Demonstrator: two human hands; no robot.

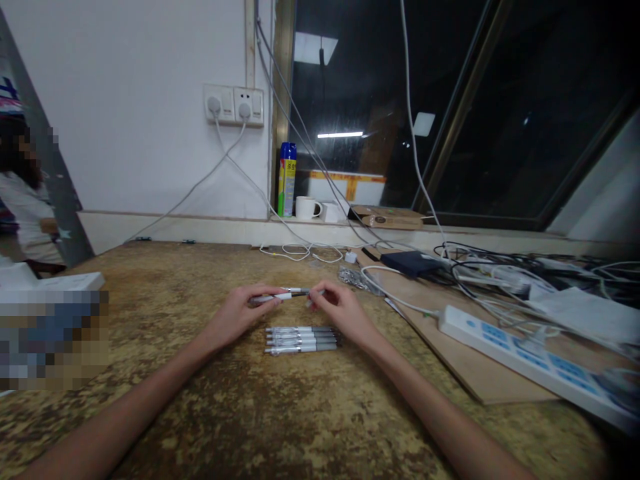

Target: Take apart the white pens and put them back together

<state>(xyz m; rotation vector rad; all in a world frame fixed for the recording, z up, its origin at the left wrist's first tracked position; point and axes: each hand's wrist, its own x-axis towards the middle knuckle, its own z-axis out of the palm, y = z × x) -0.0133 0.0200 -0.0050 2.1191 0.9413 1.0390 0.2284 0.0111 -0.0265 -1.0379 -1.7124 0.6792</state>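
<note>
My left hand is closed round a white and clear pen, held roughly level above the table. At the pen's dark grey end, my right hand pinches with thumb and forefinger; whether it grips the pen itself or a separate small part, I cannot tell. Just behind the pen shows another thin light piece, too blurred to make out. Below my hands lie several similar pens side by side on the worn wooden table, their grey ends pointing right.
Right of my hands, a power strip and tangled cables lie over a brown board. A clear plastic bag sits behind my right hand. A spray can and white mug stand on the sill. A person is at far left.
</note>
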